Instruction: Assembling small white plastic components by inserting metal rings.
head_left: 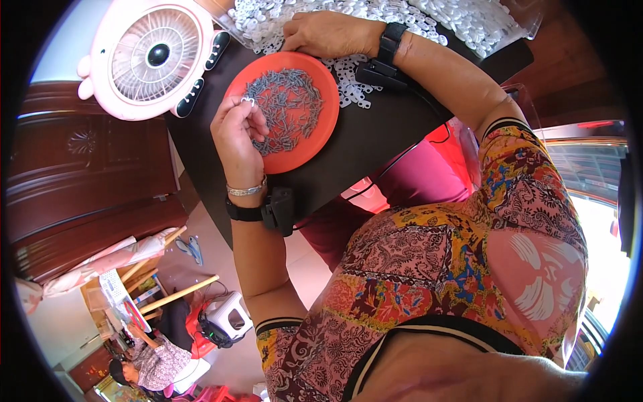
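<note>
A round red plate (281,165) lies on the dark table, with many small grey screw-like pieces (284,107) spread over it. My left hand (240,130) is at the plate's left side, fingers closed in a pinch. A small white plastic piece (248,100) shows at its fingertips. Beyond the plate's far edge, my right hand (328,33) rests with curled fingers among loose white plastic pieces (351,77). What its fingertips hold, if anything, is hidden. A larger heap of white pieces (422,17) spreads behind that hand.
A pink and white fan (158,57) stands at the table's far left. The black tabletop (335,167) reaches toward my lap. A black cable (395,161) hangs over its near edge. Lower left, another person (157,362) sits near a white and red stool (224,318).
</note>
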`<state>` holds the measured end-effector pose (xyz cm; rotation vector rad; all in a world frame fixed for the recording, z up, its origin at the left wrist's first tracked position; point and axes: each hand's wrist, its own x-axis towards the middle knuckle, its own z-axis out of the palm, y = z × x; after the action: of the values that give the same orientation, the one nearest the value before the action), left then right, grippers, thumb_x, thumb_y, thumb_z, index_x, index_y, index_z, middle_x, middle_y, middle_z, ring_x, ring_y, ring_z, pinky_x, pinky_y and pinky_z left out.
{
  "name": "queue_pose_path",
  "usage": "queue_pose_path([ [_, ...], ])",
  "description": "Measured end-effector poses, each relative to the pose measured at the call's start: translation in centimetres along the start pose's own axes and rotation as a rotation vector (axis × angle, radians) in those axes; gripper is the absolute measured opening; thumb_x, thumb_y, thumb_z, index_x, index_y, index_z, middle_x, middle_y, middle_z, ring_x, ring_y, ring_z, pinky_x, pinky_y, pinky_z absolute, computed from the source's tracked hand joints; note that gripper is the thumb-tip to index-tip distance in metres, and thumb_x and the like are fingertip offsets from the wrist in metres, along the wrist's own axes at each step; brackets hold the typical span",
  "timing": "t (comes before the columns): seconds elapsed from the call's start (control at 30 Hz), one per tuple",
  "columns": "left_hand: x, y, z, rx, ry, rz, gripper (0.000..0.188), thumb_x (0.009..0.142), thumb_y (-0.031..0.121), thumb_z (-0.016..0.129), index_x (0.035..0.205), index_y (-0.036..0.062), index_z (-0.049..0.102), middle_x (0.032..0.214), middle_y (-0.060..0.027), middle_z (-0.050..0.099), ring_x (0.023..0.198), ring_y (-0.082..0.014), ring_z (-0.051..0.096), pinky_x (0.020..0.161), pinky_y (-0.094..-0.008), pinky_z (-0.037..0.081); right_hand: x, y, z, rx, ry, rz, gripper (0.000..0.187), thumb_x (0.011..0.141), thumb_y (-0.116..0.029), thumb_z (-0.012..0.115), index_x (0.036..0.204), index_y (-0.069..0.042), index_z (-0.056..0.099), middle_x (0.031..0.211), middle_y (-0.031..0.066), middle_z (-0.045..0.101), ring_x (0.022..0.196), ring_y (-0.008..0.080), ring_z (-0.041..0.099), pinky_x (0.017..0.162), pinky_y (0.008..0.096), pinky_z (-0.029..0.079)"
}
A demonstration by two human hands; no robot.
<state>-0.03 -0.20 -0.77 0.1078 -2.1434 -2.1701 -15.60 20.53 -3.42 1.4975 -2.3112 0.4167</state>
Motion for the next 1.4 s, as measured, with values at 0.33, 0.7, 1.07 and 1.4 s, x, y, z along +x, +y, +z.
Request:
queue_pose_path([
  [0.33,0.1,-0.2,0.1,0.011,0.0,-0.009,0.015,0.089,0.017,0.046,0.082,0.0059,0.054,0.065,-0.0025,0.054,0.056,-0.0096,0.048,0.051,-0.0217,0.034,0.2,-0.1,-2.6,0.03,-0.177,0.124,0.016,0.075,-0.018,0.061,0.082,-0.004,0.066,0.075,0.0192,0.064,0.074,0.0378,0.062,0.066,0.0449,0.05],
  [0.7,0.0,0.0,0.3,-0.021,-0.007,0.011,0.014,0.088,0.014,0.048,0.081,0.0042,0.056,0.063,-0.0022,0.055,0.053,-0.0084,0.048,0.049,-0.02,0.034,0.1,-0.9,-3.8,0.14,-0.171,0.296,0.019,0.078,-0.019,0.059,0.086,-0.003,0.066,0.075,0.0191,0.064,0.075,0.0361,0.063,0.067,0.0446,0.05],
  [1.07,0.0,0.2,0.3,-0.065,0.023,0.025,0.013,0.086,0.012,0.05,0.079,0.0041,0.057,0.062,-0.0023,0.056,0.05,-0.0084,0.049,0.047,-0.0191,0.034,-0.2,-0.2,-3.0,0.103,-0.083,0.28,0.021,0.079,-0.021,0.06,0.09,-0.004,0.065,0.08,0.0193,0.064,0.077,0.0369,0.062,0.069,0.0447,0.049],
  [1.4,0.0,0.1,0.1,-0.009,-0.018,0.023,0.014,0.087,0.014,0.047,0.08,0.0048,0.054,0.065,-0.0022,0.054,0.056,-0.0091,0.049,0.051,-0.0212,0.034,0.0,-0.9,-5.8,0.198,-0.128,0.208,0.02,0.076,-0.019,0.061,0.089,-0.004,0.067,0.082,0.0168,0.066,0.078,0.0348,0.063,0.07,0.0423,0.05],
])
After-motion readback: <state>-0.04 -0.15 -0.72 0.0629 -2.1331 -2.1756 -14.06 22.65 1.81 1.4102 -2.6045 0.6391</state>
